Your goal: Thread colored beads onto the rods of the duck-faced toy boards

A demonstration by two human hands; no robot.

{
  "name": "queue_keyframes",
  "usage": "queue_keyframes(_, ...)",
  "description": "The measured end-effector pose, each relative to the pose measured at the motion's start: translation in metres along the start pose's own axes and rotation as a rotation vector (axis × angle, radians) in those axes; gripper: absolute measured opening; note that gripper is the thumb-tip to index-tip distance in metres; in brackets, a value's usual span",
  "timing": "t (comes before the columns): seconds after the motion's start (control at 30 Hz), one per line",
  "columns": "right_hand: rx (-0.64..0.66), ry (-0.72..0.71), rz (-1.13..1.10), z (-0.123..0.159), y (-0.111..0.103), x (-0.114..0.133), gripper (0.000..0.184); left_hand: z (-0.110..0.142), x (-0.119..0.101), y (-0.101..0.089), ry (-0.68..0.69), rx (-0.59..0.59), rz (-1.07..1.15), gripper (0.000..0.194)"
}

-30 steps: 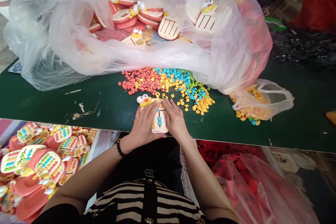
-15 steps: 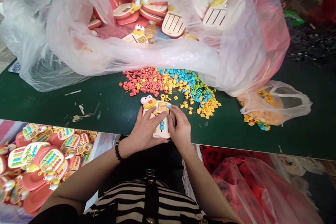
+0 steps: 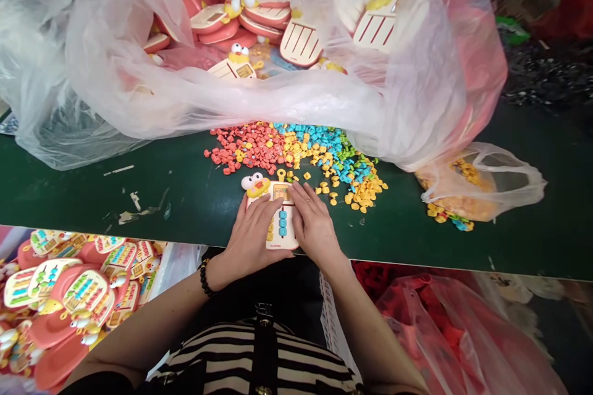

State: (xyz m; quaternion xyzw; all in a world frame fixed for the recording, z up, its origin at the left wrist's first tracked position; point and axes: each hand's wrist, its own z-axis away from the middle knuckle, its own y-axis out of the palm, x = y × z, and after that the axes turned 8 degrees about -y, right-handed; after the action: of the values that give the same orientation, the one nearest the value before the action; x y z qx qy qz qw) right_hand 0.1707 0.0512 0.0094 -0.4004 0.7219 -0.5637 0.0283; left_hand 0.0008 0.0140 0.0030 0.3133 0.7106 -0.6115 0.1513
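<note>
Duck-faced toy (image 3: 281,242) sits at green table's (image 3: 185,210) near edge, left hand (image 3: 245,234) part-closed round its left side, seemingly steadying it, right hand (image 3: 319,231) bent over the other side, hold unclear, coloured pieces (image 3: 259,147) heaped just beyond, presumably for reach.

The left grip (image 3: 245,231) held a duck-faced toy (image 3: 288,236) the right grip (image 3: 319,225) touched, near colourful pieces (image 3: 303,149) on the desk (image 3: 194,203).
</note>
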Motion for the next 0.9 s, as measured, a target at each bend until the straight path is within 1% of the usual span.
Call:
queue_keyframes(0.07,-0.006,-0.010,0.069,0.000,0.000,0.002,0.043,0.001,0.000,0.001,0.002,-0.013,0.002,0.096)
queue_keyframes(0.2,-0.097,0.013,0.152,-0.002,0.004,0.005,0.037,0.003,0.002,0.002,0.030,-0.008,-0.004,0.099)
queue_keyframes(0.27,-0.121,0.022,0.138,-0.008,0.005,0.003,0.033,0.003,0.002,0.002,0.035,0.002,-0.013,0.098)
queue_keyframes(0.37,-0.150,0.029,0.076,-0.016,0.004,-0.003,0.029,0.002,0.001,0.002,0.005,0.009,-0.019,0.096)
queue_keyframes(0.5,-0.213,0.031,0.012,-0.013,-0.001,-0.003,0.025,0.002,-0.003,0.000,-0.021,0.006,-0.010,0.092)
queue_keyframes(0.67,-0.158,-0.020,-0.102,-0.005,-0.001,0.008,0.026,0.003,-0.003,0.001,0.005,-0.005,-0.005,0.086)
queue_keyframes(0.77,-0.130,-0.029,-0.199,-0.010,0.000,0.013,0.025,0.003,-0.003,0.003,-0.003,-0.046,-0.013,0.089)
queue_keyframes(0.83,-0.091,-0.009,-0.276,-0.014,-0.004,0.013,0.021,0.003,-0.003,0.003,-0.006,-0.076,-0.012,0.093)
queue_keyframes(0.9,-0.040,0.041,-0.385,-0.019,-0.012,0.007,0.022,0.001,-0.004,0.002,-0.002,-0.062,-0.016,0.095)
